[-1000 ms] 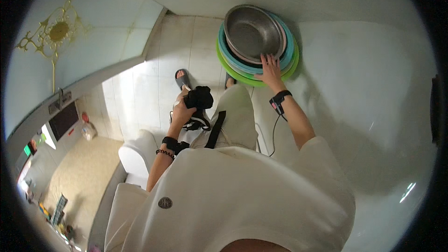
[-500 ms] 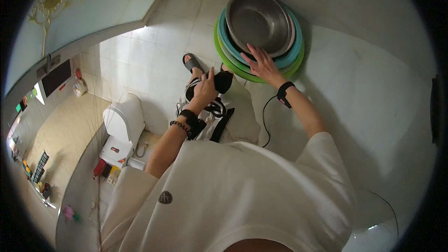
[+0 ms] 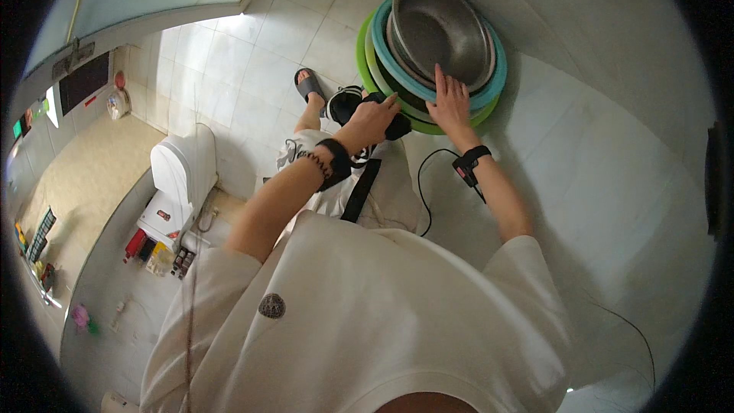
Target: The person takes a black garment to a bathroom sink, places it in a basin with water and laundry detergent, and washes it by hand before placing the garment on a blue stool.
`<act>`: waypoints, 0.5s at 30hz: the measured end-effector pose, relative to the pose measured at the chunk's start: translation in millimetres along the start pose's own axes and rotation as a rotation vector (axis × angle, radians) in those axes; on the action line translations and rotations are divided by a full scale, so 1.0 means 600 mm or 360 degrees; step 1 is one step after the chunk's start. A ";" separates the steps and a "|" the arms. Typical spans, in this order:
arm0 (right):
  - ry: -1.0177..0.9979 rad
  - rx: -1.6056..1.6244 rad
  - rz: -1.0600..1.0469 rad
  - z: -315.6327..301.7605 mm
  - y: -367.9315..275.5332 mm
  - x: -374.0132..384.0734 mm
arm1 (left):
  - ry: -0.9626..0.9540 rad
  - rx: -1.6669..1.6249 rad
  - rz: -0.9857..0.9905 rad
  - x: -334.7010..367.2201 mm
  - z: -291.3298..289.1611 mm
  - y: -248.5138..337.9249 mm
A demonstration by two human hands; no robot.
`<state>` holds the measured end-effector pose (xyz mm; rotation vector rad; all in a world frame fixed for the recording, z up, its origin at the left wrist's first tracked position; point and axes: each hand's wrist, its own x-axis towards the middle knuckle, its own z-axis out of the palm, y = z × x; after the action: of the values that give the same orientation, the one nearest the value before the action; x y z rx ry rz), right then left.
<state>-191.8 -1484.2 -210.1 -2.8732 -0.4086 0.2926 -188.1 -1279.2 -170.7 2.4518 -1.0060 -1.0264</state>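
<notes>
Black, white-striped cloth bundle [image 3: 344, 109] is seen in the head view gripped in the left hand [image 3: 372, 124], at the near side of stacked green and light-blue round plastic basins [image 3: 362, 53]. Light, soft, limp handling is to be expected; its gathered middle seems the surest hold. The right hand [image 3: 451, 103] is open, fingers extended over the near rim of a grey, round metal basin [image 3: 432, 21], probably stiff and smooth, best held by that rim.

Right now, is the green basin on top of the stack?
No, the metal basin sits on top, and the green basin shows only as a rim beneath.
</notes>
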 end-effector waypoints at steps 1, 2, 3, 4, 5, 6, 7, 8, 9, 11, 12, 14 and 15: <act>-0.0008 -0.0003 -0.0007 -0.006 0.000 0.004 | -0.0160 0.0037 -0.0023 0.010 -0.017 0.005; 0.0088 -0.0013 -0.0021 -0.014 0.002 0.012 | -0.0157 0.0027 -0.0025 0.024 -0.005 -0.001; 0.0183 -0.0021 -0.0040 -0.024 0.006 0.020 | -0.0197 0.0173 0.0017 0.039 0.000 -0.005; 0.0176 -0.0025 -0.0053 -0.032 0.007 0.028 | -0.0236 0.0319 0.0059 0.047 0.006 -0.005; 0.0196 0.0005 -0.0096 -0.039 0.008 0.037 | -0.0224 0.0226 0.0069 0.053 0.013 -0.007; 0.0212 0.0033 -0.0126 -0.042 0.007 0.040 | -0.0222 0.0214 0.0074 0.057 0.011 -0.004; 0.0202 0.0026 -0.0129 -0.044 0.010 0.040 | -0.0332 0.0233 0.0099 0.066 0.008 -0.003; 0.0215 0.0025 -0.0142 -0.046 0.014 0.039 | -0.0440 0.0251 0.0123 0.076 0.007 -0.002; 0.0233 0.0029 -0.0177 -0.049 0.012 0.045 | -0.0448 0.0222 0.0055 0.084 0.020 -0.005; 0.0179 0.0032 -0.0141 -0.070 0.009 0.050 | -0.0401 0.0263 0.0068 0.099 0.045 -0.006; 0.0133 0.0048 -0.0096 -0.081 0.007 0.052 | -0.0364 0.0317 0.0079 0.101 0.043 -0.001; 0.0149 0.0091 -0.0081 -0.100 0.002 0.058 | -0.0445 0.0399 0.0024 0.106 0.039 0.014; 0.0177 0.0135 -0.0053 -0.104 0.003 0.062 | -0.0530 0.0497 -0.0024 0.107 0.028 0.019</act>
<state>-142.4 -1486.7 -157.1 -2.7806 -0.4129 0.1402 -173.7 -1332.7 -209.3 2.5840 -1.3424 -1.4107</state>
